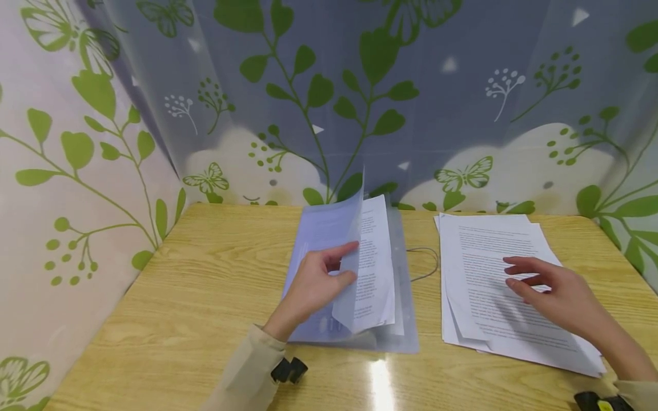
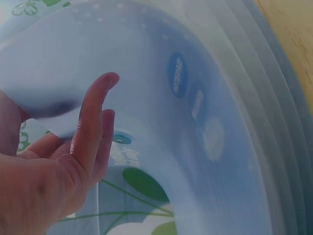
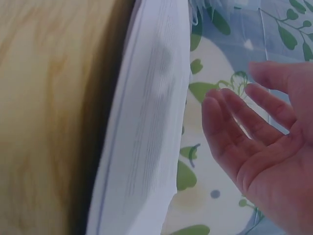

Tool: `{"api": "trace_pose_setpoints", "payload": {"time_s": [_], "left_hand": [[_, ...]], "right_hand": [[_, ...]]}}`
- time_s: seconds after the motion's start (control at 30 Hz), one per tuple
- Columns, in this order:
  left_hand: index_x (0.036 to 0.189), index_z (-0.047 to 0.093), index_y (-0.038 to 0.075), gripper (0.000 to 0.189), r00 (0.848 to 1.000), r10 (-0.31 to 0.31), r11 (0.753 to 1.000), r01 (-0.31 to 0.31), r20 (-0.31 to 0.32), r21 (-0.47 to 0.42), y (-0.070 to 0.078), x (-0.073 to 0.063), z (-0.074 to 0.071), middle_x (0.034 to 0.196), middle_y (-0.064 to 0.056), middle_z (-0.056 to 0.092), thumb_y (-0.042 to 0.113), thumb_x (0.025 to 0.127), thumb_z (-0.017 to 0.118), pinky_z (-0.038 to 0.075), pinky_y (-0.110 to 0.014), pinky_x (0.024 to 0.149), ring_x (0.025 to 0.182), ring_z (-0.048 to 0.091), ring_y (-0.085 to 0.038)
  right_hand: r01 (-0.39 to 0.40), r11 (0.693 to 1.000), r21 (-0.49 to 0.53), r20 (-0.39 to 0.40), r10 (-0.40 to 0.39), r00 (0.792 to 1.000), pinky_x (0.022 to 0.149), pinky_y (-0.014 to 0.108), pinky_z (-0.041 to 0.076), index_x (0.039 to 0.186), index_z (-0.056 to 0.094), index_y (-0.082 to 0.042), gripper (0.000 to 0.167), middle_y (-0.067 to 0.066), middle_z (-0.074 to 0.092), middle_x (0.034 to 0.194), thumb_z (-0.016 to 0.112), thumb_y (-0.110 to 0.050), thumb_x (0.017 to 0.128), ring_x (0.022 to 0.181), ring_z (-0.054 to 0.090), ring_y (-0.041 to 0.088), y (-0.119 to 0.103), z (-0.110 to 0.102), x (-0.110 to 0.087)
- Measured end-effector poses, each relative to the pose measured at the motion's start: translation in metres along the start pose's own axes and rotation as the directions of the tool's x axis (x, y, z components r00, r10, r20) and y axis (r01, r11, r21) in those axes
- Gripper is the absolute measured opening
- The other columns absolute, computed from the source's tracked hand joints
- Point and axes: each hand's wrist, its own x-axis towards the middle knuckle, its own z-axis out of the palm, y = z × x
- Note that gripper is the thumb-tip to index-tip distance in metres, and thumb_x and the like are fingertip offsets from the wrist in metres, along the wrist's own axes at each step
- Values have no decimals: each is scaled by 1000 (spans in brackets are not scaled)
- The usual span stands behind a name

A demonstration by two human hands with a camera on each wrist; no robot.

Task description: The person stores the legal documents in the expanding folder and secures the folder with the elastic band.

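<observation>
My left hand [image 1: 321, 279] is at the raised cover [image 1: 354, 222] of a translucent blue document folder [image 1: 313, 228]. Its thumb and fingers are spread apart, fingertips right at the cover's edge. Printed sheets [image 1: 377, 257] lie inside the folder, partly overlapped by the cover. In the left wrist view the fingers [image 2: 93, 122] extend in front of the bluish plastic, which carries small oval labels. My right hand [image 1: 557, 291], fingers loosely bent and nothing between them, hovers over a stack of printed paper [image 1: 493, 245]. The right wrist view shows this hand beside the stack's face.
Both piles lie on a wooden table [image 1: 205, 285]. A thin grey elastic cord [image 1: 437, 262] loops out from the folder's right side toward the paper stack. Behind and to the left hangs a leaf-patterned curtain [image 1: 329, 103].
</observation>
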Motion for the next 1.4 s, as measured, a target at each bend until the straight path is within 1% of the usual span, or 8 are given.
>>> {"api": "trace_pose_setpoints", "payload": {"time_s": [0.17, 0.5, 0.67, 0.8, 0.9, 1.0, 1.3, 1.4], "left_hand": [[138, 66, 11, 56, 1000, -8, 1000, 8, 10, -23, 0, -1, 0, 123, -7, 75, 3, 83, 64, 44, -20, 64, 86, 61, -12], [139, 65, 11, 56, 1000, -12, 999, 13, 15, -46, 0, -1, -2, 125, -9, 74, 2, 83, 62, 45, -21, 62, 89, 64, -13], [139, 65, 11, 56, 1000, -17, 998, 18, 18, -57, 0, 0, -2, 123, -10, 75, 2, 83, 62, 45, -21, 62, 88, 64, -12], [139, 65, 11, 56, 1000, -19, 998, 21, 20, -64, 0, 0, -2, 123, -10, 75, 2, 84, 61, 42, -21, 59, 85, 61, -12], [139, 65, 11, 56, 1000, -19, 998, 20, 21, -68, 0, 0, -2, 123, -10, 75, 2, 84, 61, 43, -21, 59, 85, 61, -13], [139, 65, 11, 57, 1000, -21, 998, 22, 22, -66, 0, 0, -2, 123, -10, 75, 2, 84, 62, 45, -21, 61, 86, 63, -12], [139, 65, 12, 57, 1000, -17, 999, 18, 22, -47, 0, -1, -2, 123, -9, 75, 2, 84, 61, 41, -21, 58, 87, 62, -12], [139, 65, 12, 57, 1000, -18, 999, 18, 20, -42, 0, -1, -1, 125, -9, 74, 2, 84, 61, 41, -21, 58, 88, 62, -12]], "right_hand": [[-28, 995, -93, -13, 26, 1000, 60, 16, 50, 129, 66, -4, 43, 19, 74, 112, 78, -15, 89, 80, 52, -22, 9, -4, -4], [-123, 974, -191, -18, 122, 992, 59, 17, 46, 129, 65, 0, 48, 29, 70, 117, 79, -25, 89, 72, 47, -25, 27, -18, -13], [-171, 968, -183, -29, 168, 985, 57, 16, 45, 130, 63, 2, 51, 32, 69, 117, 78, -25, 90, 69, 49, -22, 33, -25, -18], [-207, 960, -190, -28, 206, 978, 55, 15, 46, 132, 59, 6, 54, 36, 66, 118, 77, -24, 91, 74, 70, 11, 37, -29, -21], [-229, 954, -194, -16, 230, 973, 55, 19, 50, 132, 56, 9, 55, 40, 64, 117, 76, -22, 92, 83, 70, 45, 41, -31, -22], [-255, 950, -180, -3, 259, 966, 56, 23, 52, 133, 54, 12, 56, 43, 62, 115, 75, -20, 92, 88, 67, 52, 47, -32, -24], [-355, 920, -169, 32, 365, 931, 56, 36, 58, 139, 45, 14, 64, 48, 55, 117, 73, -23, 95, 84, 67, 54, 59, -35, -29], [-360, 914, -186, 46, 374, 926, 57, 37, 59, 139, 44, 15, 67, 49, 54, 118, 73, -26, 95, 85, 67, 55, 60, -36, -29]]}}
